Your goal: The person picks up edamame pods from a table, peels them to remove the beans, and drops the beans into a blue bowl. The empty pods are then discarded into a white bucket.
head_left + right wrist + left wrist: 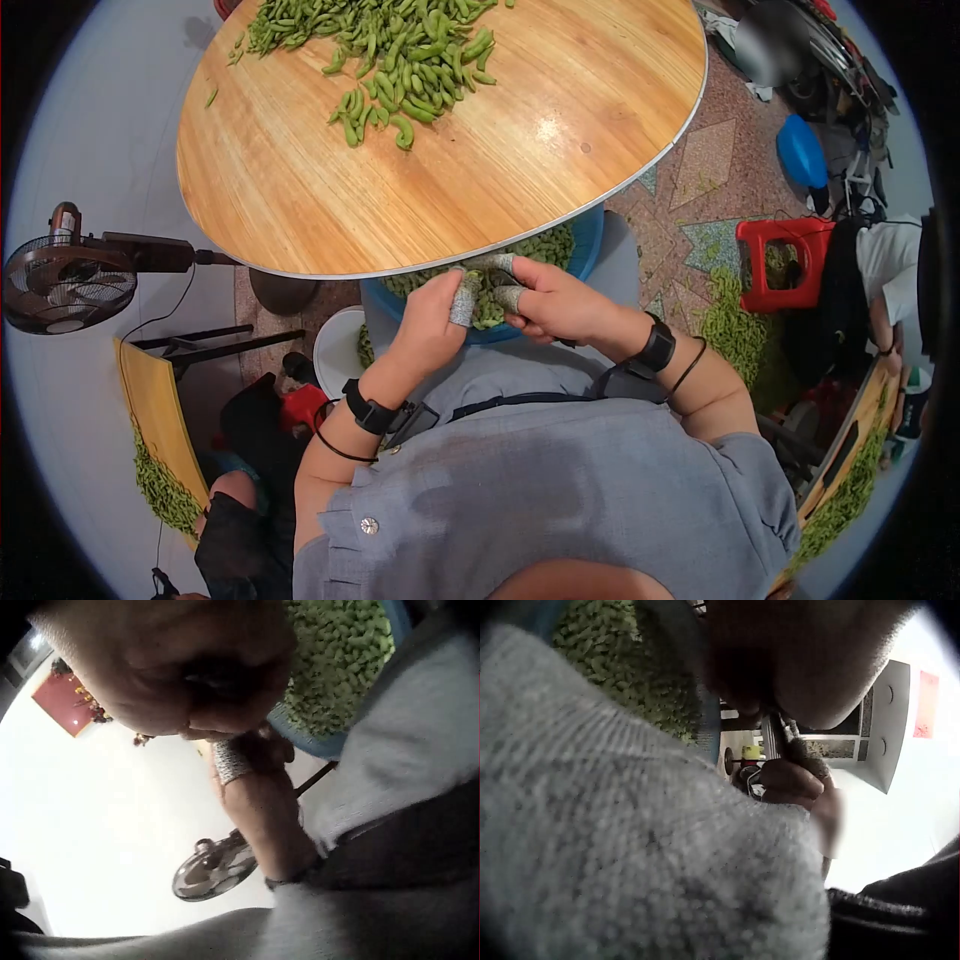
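Both hands meet over a blue basin (597, 243) of shelled green beans (337, 664), just below the table edge in the head view. The left hand (433, 318), its thumb wrapped in grey tape, pinches green pods (487, 308) with curled fingers. Opposite it, the right hand (565, 300) has wrapped thumb and forefinger closed on the same pods; a dark object shows under its curled fingers, too hidden to name. In the right wrist view the left hand (262, 810) appears beyond the right hand (180, 667).
Unshelled pods (410, 75) are heaped on the round wooden table (560, 140). A white bucket (335, 345) stands left of the basin, a fan (70, 275) farther left. A red stool (752, 262) and pods on the floor (735, 330) lie right. Other people sit at both sides.
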